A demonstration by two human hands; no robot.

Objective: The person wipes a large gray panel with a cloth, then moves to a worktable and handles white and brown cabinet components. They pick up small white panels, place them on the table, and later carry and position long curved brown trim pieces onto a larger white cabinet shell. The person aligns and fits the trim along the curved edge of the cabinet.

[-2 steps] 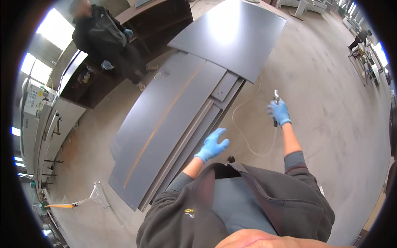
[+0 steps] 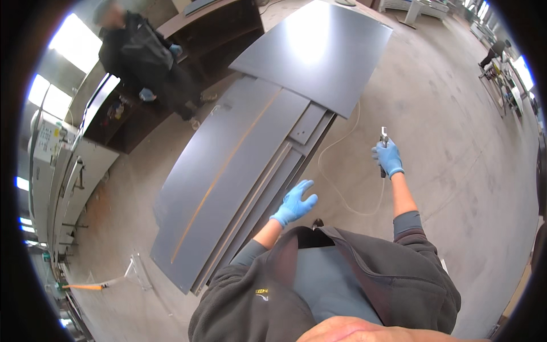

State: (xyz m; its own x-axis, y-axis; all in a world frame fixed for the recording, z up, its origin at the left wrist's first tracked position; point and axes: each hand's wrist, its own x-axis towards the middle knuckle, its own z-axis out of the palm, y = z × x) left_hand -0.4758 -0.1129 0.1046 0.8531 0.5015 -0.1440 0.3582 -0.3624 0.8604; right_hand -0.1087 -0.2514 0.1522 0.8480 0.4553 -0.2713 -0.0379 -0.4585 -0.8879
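My left hand [image 2: 294, 204] and right hand [image 2: 391, 158] make two, both gloved blue. I count one hand tool [image 2: 384, 134], one thin hose [image 2: 364, 214], one broad far panel [image 2: 325, 74] and, far left, one person [image 2: 142, 60] with two more blue gloves [image 2: 147, 94].

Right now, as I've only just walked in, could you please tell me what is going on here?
The person's gloved right hand grips a handheld tool, held out over the floor, with a thin hose trailing nearby. The gloved left hand, apparently holding nothing, is beside a stack of grey panels, its fingers spread. A co-worker stands across the stack.
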